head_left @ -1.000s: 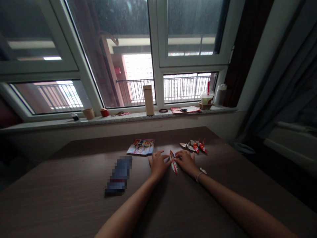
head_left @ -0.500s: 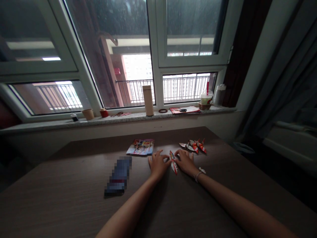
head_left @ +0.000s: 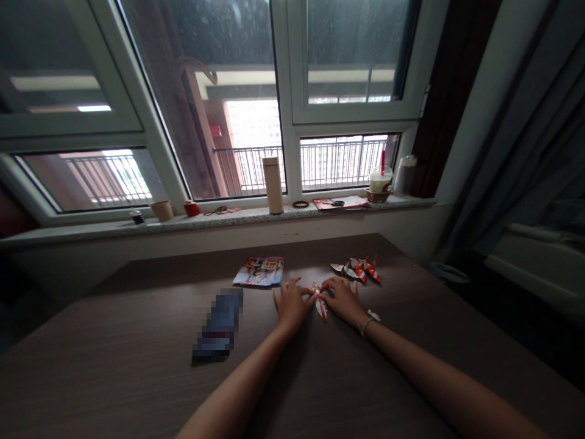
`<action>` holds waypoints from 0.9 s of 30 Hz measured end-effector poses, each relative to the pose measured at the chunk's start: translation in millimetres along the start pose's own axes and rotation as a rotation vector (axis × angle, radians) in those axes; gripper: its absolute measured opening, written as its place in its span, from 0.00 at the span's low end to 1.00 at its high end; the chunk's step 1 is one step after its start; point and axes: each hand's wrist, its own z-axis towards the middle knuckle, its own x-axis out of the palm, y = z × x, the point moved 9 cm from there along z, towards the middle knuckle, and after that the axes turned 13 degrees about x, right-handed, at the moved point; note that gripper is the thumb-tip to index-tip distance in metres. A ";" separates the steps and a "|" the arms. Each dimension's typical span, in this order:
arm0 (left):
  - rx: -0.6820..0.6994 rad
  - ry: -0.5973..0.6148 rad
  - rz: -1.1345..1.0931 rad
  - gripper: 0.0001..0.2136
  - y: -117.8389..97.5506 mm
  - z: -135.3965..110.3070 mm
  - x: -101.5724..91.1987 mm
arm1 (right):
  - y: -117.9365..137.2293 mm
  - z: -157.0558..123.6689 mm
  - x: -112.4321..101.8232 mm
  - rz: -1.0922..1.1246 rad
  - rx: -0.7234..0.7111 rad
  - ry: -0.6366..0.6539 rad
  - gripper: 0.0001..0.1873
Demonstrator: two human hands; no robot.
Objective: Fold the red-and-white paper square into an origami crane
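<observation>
On the brown table, a red and white folded paper crane lies between my two hands. My left hand pinches its left side with thumb and index finger, the other fingers held apart. From the right, my right hand has its thumb and index finger closed on the crane's other side. The fingertips partly cover its middle. Several finished-looking paper cranes, red and white, sit in a row just beyond my right hand.
Beyond my left hand lies a colourful stack of printed paper. A pixelated dark object is left of my forearm. The windowsill holds a beige flask, scissors, a drink cup and a red spool.
The far end of the crane looks lower and shorter, its tip now nearer the fingers. My right hand's fingers have shifted slightly left; my left hand stays nearly still.
</observation>
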 end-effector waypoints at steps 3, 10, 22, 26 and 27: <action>0.008 0.008 0.020 0.10 -0.2 -0.2 0.7 | -0.1 -0.4 -0.7 -0.019 -0.013 -0.010 0.10; 0.032 0.011 0.070 0.11 -3.3 -0.3 1.2 | -1.9 0.7 0.5 -0.079 -0.030 0.001 0.14; 0.050 0.058 0.134 0.15 1.1 1.1 6.0 | 4.5 -2.8 4.5 -0.180 -0.026 0.068 0.17; 0.052 0.061 0.148 0.15 3.2 1.0 7.4 | 4.2 -1.1 8.3 -0.265 -0.007 0.093 0.20; 0.054 0.059 0.150 0.15 3.3 1.0 7.3 | 4.4 -1.1 8.9 -0.281 -0.007 0.098 0.21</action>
